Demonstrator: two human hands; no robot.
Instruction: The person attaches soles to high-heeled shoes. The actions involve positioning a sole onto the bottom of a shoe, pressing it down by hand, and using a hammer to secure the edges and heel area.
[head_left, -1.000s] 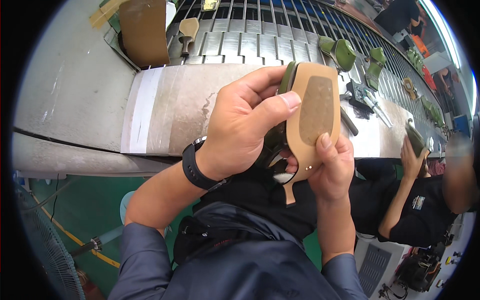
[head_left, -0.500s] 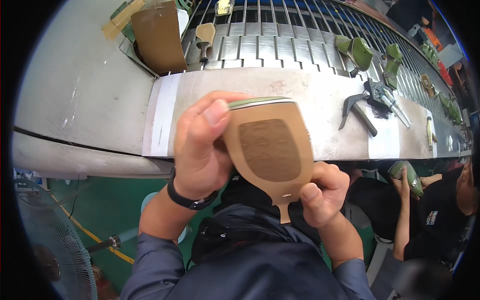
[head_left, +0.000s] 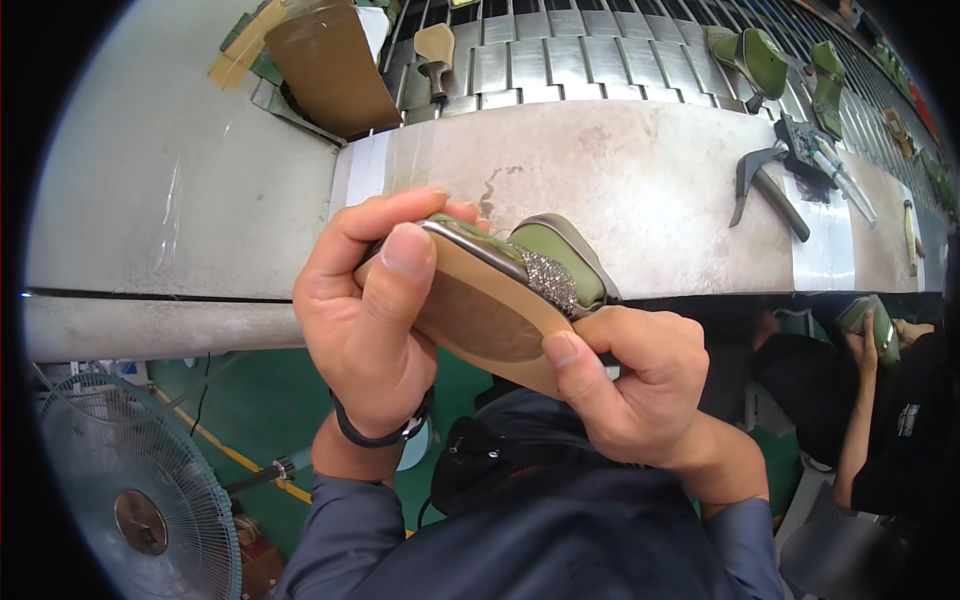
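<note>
Both my hands grip a green sandal (head_left: 480, 310), tilted so its tan sole faces me and its glittery strap shows along the upper side. My left hand (head_left: 365, 290) is closed around the toe end, thumb on the sole and fingers behind. At the narrower end of the sole, my right hand (head_left: 640, 385) pinches the shoe between thumb and bent forefinger. A green heel part rises behind the strap. My right hand hides part of the shoe's narrow end.
Beyond the pale workbench (head_left: 640, 210) runs a metal slat conveyor (head_left: 580, 65) carrying green shoes (head_left: 762, 68). A hammer (head_left: 782, 205) and white pens (head_left: 850, 185) lie at right. A brown board (head_left: 330, 75) stands far left. A fan (head_left: 140, 520) is lower left; a co-worker's hand (head_left: 868, 350) is at right.
The shoe has turned in my hands from sole-on to tilted, so its green upper and glittery strap now show. My right hand has moved up along it. The view has shifted somewhat.
</note>
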